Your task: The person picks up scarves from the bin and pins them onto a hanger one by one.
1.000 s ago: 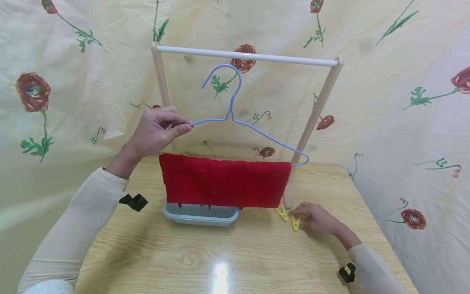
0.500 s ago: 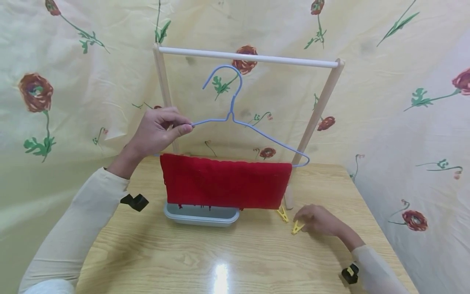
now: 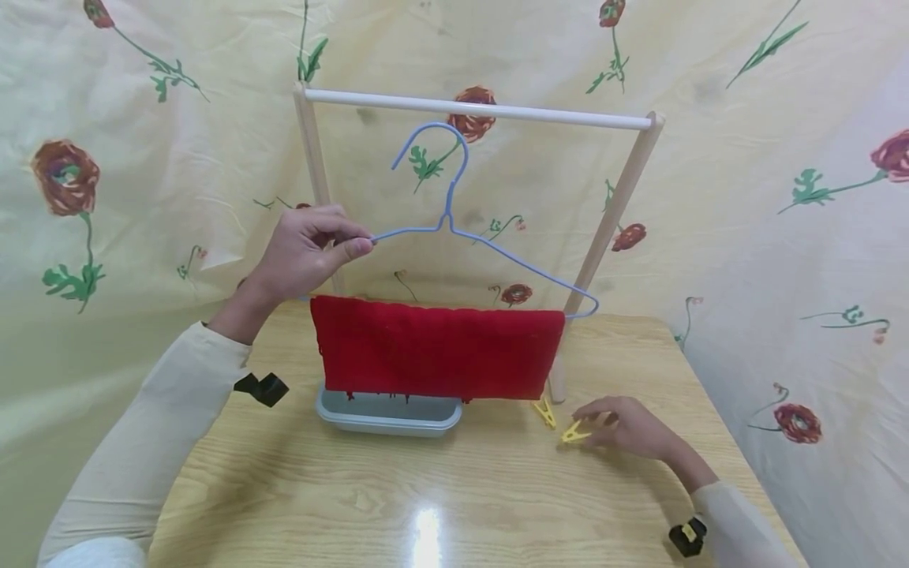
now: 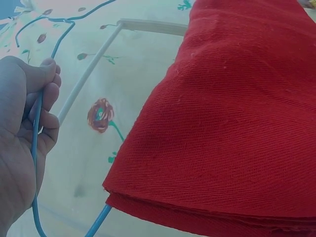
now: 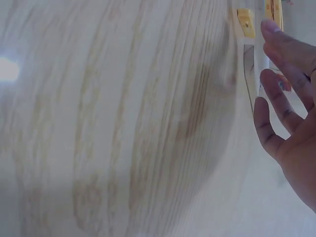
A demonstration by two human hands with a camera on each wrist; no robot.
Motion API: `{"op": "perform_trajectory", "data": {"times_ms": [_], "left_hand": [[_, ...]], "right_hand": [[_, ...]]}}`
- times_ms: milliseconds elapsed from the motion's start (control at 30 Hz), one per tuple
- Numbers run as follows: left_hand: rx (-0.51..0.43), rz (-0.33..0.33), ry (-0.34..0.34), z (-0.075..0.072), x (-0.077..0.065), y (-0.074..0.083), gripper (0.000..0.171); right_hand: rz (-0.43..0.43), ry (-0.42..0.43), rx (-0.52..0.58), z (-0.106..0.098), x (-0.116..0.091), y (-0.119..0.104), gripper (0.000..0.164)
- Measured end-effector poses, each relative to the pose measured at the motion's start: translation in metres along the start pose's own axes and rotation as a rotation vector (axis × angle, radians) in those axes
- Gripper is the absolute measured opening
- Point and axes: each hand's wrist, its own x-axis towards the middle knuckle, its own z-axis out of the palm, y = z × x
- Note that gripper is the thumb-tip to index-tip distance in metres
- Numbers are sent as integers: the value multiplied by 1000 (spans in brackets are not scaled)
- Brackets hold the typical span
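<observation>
My left hand (image 3: 301,248) pinches the left shoulder of a blue wire clothes hanger (image 3: 511,256) and holds it up. A folded red cloth (image 3: 436,351) hangs over the hanger's bottom bar; its layered edge shows large in the left wrist view. Low over the table at the right, my right hand (image 3: 628,426) has a yellow clothespin (image 3: 574,433) between thumb and fingertips. In the right wrist view the other fingers of the right hand (image 5: 296,94) are loosely bent. A second yellow clothespin (image 3: 545,412) lies just left of that one, by the rack's foot.
Behind the hanger stands a rack with wooden legs (image 3: 616,205) and a white top rail (image 3: 483,109). A pale blue-grey tray (image 3: 389,426) sits on the wooden table (image 3: 341,489), partly behind the cloth. Flower-patterned sheeting (image 3: 767,237) hangs behind and at the sides.
The clothespin at my right fingertips has turned from upright to slanting, its open end now toward the hand. The right hand has shifted slightly right. The left hand and hanger stay nearly still.
</observation>
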Motion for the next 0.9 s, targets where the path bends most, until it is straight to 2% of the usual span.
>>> {"op": "perform_trajectory", "data": {"times_ms": [300,500,700,900], "left_hand": [[0,-4,8,-1,0,1,18],[7,-10,15,-1,1,1,17],[4,-15,14,-1,2,2,17],[-7,-14,15,-1,2,1,18]], "right_hand": [[-56,122,86,-2,-5,-13,28],[-72,206,145,-7,-7,-20,29],[-89,241,155,-16,-8,-36,32],[-154,276,151,-29,-8,-59,34]]}}
